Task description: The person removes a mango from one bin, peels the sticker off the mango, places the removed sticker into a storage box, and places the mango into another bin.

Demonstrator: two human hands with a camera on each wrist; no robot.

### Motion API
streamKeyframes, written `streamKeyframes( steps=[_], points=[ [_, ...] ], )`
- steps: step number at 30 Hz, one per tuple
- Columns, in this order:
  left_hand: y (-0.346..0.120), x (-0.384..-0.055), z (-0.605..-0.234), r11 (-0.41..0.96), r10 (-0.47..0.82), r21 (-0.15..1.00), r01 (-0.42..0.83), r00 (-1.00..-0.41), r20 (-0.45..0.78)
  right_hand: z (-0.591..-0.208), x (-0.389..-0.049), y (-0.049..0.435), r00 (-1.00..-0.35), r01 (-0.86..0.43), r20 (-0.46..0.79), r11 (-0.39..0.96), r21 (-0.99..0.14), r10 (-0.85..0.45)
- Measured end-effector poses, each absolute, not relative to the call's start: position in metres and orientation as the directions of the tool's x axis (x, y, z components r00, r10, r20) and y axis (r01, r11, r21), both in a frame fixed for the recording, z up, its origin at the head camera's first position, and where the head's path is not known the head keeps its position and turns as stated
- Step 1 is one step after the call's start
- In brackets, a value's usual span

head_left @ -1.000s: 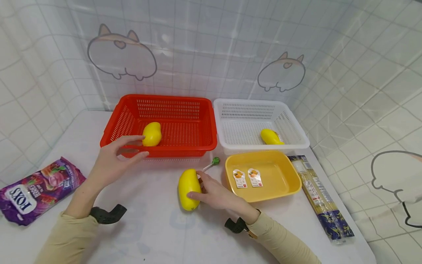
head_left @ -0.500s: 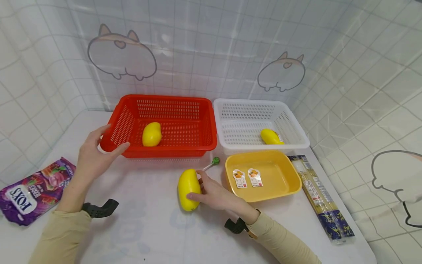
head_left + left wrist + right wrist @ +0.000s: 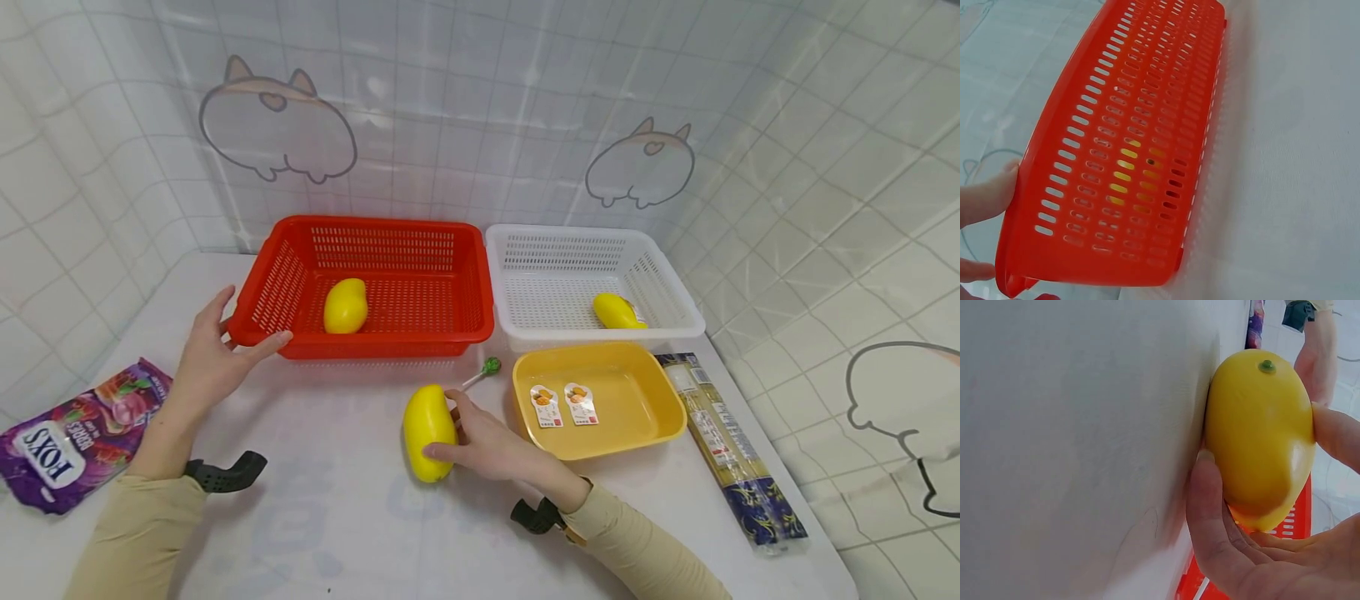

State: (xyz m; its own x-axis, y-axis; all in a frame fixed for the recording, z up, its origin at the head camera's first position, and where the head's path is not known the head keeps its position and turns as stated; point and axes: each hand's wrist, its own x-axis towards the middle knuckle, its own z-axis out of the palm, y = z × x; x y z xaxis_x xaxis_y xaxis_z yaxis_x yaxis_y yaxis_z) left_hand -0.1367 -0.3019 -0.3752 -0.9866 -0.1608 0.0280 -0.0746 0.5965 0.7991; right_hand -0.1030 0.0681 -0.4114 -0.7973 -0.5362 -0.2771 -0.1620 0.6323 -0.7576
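Note:
In the head view my left hand (image 3: 210, 362) grips the front left corner of a red plastic basket (image 3: 375, 344), thumb along the front rim. The left wrist view shows the thumb (image 3: 994, 195) against the rim and the slotted wall beside it. A yellow mango (image 3: 346, 307) lies inside that basket. My right hand (image 3: 487, 437) holds a larger yellow mango (image 3: 429, 433) on the white table, in front of the basket. Up close in the right wrist view, thumb and fingers clasp both sides of the mango (image 3: 1260, 431), its green stem end pointing away.
A white basket (image 3: 585, 336) with a small mango (image 3: 615, 311) stands right of the red one. Before it sits a yellow tub (image 3: 626, 408) with two mango stickers. Nearby lie a green lollipop (image 3: 491, 366), a long clear packet (image 3: 727, 450) and a purple Fox's bag (image 3: 82, 437).
My left hand has moved from above the mango in the red basket leftward to the basket's front left corner and taken hold there. My right hand and its mango have barely moved.

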Motion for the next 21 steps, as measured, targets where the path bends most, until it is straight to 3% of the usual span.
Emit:
streamKeyframes(
  steps=[21],
  points=[
    [-0.3034,-0.1387,-0.3782,0.541,-0.155,0.833,-0.115,-0.987,-0.035,-0.4060,-0.0991,0.0672,-0.804,-0.164,-0.208,0.544,-0.823,-0.557]
  ],
)
